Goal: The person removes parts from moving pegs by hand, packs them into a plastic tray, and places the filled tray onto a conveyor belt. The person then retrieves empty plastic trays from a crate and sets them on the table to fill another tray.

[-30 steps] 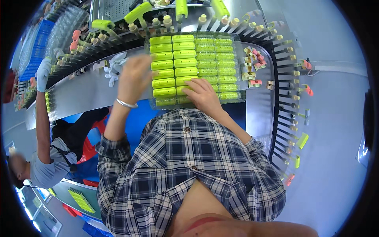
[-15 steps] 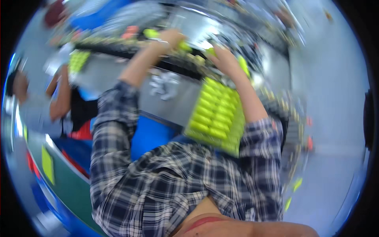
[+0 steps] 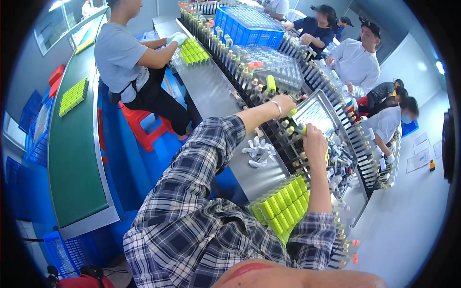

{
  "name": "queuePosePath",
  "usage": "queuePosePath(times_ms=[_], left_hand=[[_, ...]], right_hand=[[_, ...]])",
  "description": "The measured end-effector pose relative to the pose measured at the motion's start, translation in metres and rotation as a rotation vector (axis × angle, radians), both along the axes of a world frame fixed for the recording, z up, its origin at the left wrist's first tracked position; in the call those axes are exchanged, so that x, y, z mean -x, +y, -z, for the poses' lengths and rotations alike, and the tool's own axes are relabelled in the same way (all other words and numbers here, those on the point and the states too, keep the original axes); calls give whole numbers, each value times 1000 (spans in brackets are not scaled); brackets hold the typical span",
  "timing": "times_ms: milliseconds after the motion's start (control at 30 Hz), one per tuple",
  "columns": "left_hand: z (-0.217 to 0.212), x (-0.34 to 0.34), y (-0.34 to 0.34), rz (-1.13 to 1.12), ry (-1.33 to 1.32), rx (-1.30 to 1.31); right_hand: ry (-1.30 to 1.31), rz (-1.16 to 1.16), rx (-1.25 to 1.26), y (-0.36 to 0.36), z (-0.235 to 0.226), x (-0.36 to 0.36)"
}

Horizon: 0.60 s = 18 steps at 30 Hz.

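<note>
At far left, a filled tray of lime-green pieces (image 3: pixel 73 97) lies on a green conveyor belt (image 3: pixel 77 177), to all appearances a finished load. Beside the belt, a co-worker in a grey shirt (image 3: pixel 117 53), a white-gloved hand (image 3: pixel 178 38) at the edge of another lime-green tray (image 3: pixel 194 51), sits at the metal bench (image 3: pixel 206 89). A crumpled bundle of white gloves (image 3: pixel 259 153) lies farther along the bench.

At center, one lime-green cover (image 3: pixel 271 83) sits on the row of pegs (image 3: pixel 256 87). Just beyond it, the left hand (image 3: pixel 284 103) of a person in a plaid shirt (image 3: pixel 187 177) bends its fingers down onto a lime-green piece (image 3: pixel 292 113); whether they are closed on it cannot be told. Close to the person's body rests the near tray (image 3: pixel 283 206), its visible rows apparently filled, though the right forearm hides part of it. Above it, the right hand (image 3: pixel 314 141) pinches a second lime-green piece (image 3: pixel 304 130) at the pegs, fingertips together.

With pieces out at the pegs rather than in a tray, the work looks well advanced on packing rows but unfinished at the rack. At right, a metal tray (image 3: pixel 312 115) holds a heap of grey and white parts (image 3: pixel 341 165), all apparently yet to be handled, while co-workers (image 3: pixel 357 62) line the far side.
</note>
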<state>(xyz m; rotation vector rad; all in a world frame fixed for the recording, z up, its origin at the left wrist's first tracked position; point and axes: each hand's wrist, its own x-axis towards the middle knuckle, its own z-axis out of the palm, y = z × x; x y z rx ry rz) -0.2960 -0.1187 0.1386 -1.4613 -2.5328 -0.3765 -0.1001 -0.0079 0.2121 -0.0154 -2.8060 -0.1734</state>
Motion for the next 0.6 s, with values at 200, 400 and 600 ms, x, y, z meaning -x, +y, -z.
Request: queuePosePath(times_ms=[200,400,600], left_hand=[[-28,-7,-62,-61,113,-432],[-23,-79,-76,267,-244,-383],[-5,-228,-66,518,-630,44]], right_hand=[[44,30,240,-13,-25,-92],[21,238,569,21,33,-190],[-143,395,741,-24,78,-249]])
